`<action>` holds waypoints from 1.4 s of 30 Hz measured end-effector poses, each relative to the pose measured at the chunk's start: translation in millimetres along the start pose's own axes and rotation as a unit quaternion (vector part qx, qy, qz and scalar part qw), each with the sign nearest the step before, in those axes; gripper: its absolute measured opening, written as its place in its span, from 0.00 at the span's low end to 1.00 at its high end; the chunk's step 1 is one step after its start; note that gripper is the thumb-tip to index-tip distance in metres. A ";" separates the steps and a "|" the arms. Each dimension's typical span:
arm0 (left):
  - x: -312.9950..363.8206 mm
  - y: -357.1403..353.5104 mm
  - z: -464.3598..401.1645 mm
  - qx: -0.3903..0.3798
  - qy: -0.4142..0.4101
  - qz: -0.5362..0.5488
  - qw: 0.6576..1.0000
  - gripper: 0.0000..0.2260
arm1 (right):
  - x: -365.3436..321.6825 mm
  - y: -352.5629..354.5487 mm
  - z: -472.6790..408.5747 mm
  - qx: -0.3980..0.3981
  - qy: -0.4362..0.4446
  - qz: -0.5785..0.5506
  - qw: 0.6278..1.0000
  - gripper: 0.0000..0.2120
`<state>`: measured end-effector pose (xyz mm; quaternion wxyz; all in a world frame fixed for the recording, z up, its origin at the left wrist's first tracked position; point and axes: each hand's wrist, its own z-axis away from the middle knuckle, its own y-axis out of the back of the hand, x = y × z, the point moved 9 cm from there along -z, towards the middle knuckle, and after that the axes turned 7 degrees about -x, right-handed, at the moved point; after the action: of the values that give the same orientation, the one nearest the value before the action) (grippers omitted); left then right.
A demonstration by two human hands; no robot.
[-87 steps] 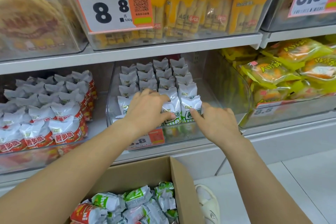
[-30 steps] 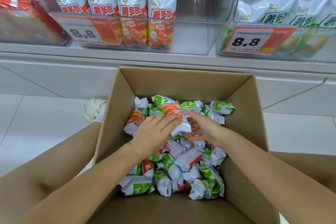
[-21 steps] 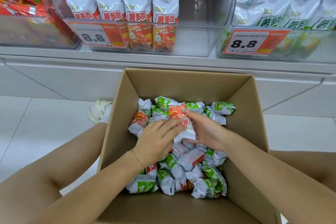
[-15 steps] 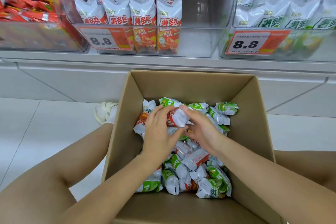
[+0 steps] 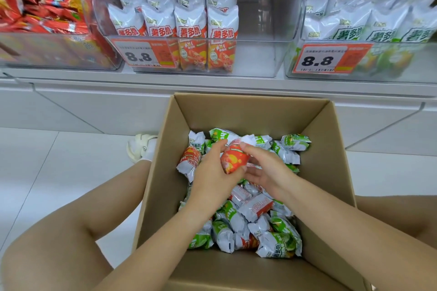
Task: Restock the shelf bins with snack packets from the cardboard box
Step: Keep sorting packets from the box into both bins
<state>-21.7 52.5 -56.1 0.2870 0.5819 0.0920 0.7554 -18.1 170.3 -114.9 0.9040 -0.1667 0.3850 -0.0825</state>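
A red snack packet (image 5: 234,158) is held over the cardboard box (image 5: 248,111).

The packet is gripped by the curled fingers of the left hand (image 5: 212,172) and touched from the right by the right hand (image 5: 264,170), whose fingers lie loosely bent around it. Below, red and green packets (image 5: 260,220) are heaped in the box; the middle shelf bin (image 5: 260,59) is half filled.

Cardboard box (image 5: 243,113): on the floor, near centre, just before the shelf (image 5: 212,82). Loose snack packets (image 5: 255,210) lie heaped inside. Left hand (image 5: 210,177) and right hand (image 5: 267,170): inside the box above the heap, one packet (image 5: 233,158) between them. Middle bin (image 5: 260,59): on the shelf, behind the box, packets in rows at its left side. Left bin (image 5: 59,54) and right bin (image 5: 413,64) flank it. Shoe (image 5: 140,149): on the floor, just left of the box.
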 end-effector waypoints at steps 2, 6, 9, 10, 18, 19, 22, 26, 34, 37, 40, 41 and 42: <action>6.1 -9.2 7.9 -0.017 -0.014 0.012 1.000 0.24 | 4.8 -2.0 -2.2 0.007 -0.009 0.004 1.000 0.21; -19.0 -5.8 -7.7 -0.078 0.053 0.071 0.993 0.17 | 7.9 19.6 -1.5 0.064 -0.046 -0.005 0.997 0.16; -59.8 7.2 -35.8 -0.094 0.064 -0.295 0.949 0.24 | 9.4 31.9 -2.2 0.077 -0.064 -0.006 0.995 0.11; -77.5 3.2 -42.7 -0.128 0.077 -0.385 0.911 0.26 | 11.2 32.0 -2.8 0.072 -0.069 -0.002 0.995 0.11; -150.8 -18.7 -59.2 -0.231 0.111 -0.664 0.703 0.25 | 16.5 33.5 -5.7 0.037 -0.083 0.022 0.996 0.13; -150.8 -19.7 -60.0 -0.231 0.102 -0.680 0.689 0.24 | 16.0 32.9 -6.3 0.031 -0.086 0.030 0.995 0.13; -138.8 -20.0 -60.6 -0.207 0.073 -0.684 0.696 0.21 | 15.6 30.9 -10.2 0.032 -0.089 0.043 0.995 0.14; -102.1 3.5 -59.9 -0.099 0.110 -0.497 0.855 0.18 | 9.4 23.0 -12.1 0.041 -0.085 0.040 0.995 0.14; -19.1 35.3 -7.1 -0.089 0.030 0.146 0.985 0.27 | -29.0 13.7 3.4 -0.018 0.006 -0.139 0.990 0.14; 17.7 31.6 8.3 -0.198 0.005 0.136 0.971 0.27 | -40.2 6.7 19.0 -0.070 -0.015 -0.154 0.985 0.17; 49.8 36.6 15.4 -0.235 -0.036 0.129 0.963 0.27 | -36.5 -3.6 36.5 -0.127 -0.064 -0.136 0.980 0.19; 58.9 42.8 14.5 -0.219 -0.049 0.136 0.965 0.28 | -37.1 -9.0 42.5 -0.147 -0.071 -0.127 0.978 0.18; 64.1 50.8 12.1 -0.192 -0.056 0.145 0.969 0.29 | -38.9 -14.4 47.2 -0.163 -0.071 -0.119 0.977 0.18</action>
<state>-37.1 43.2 24.6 0.2854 0.5642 -0.1568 0.7587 -11.1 179.0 -53.0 0.8736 -0.3616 0.3052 -0.1132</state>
